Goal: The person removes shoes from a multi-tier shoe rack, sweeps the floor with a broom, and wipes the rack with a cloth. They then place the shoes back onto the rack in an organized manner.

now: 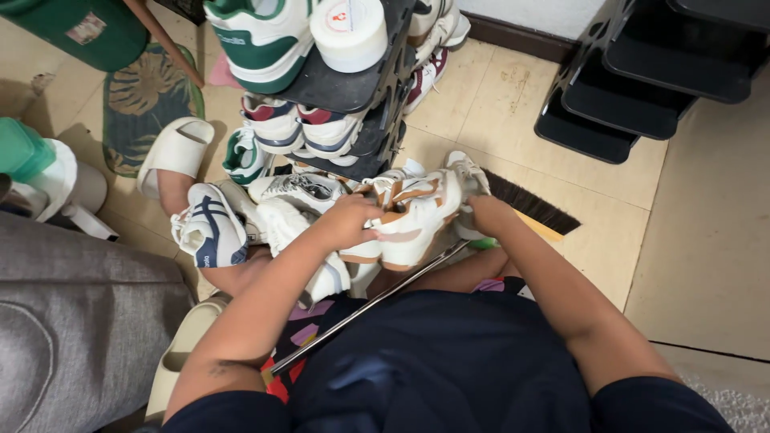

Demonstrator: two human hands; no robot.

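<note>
The left hand (pixel 349 218) and right hand (pixel 487 213) both grip a white-and-tan sneaker (pixel 413 212), holding it low in front of the black shoe rack (pixel 353 88), above a broom (pixel 529 204) on the tiled floor (pixel 706 240).

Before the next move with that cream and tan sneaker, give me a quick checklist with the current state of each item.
1. Left hand has a grip on the cream and tan sneaker: ok, fingers wrap its near side.
2. Right hand on the same sneaker: ok, it holds the far end.
3. Sneaker lifted off the floor: cannot tell, its underside is hidden.
4. Room on the black shoe rack: not ok on the shelves in view, filled by pairs and a white tape roll.
5. Floor around the hands: not ok, a navy-striped sneaker and a beige slide lie close.
6. Broom beside the right hand: cannot tell whether it touches.
</note>
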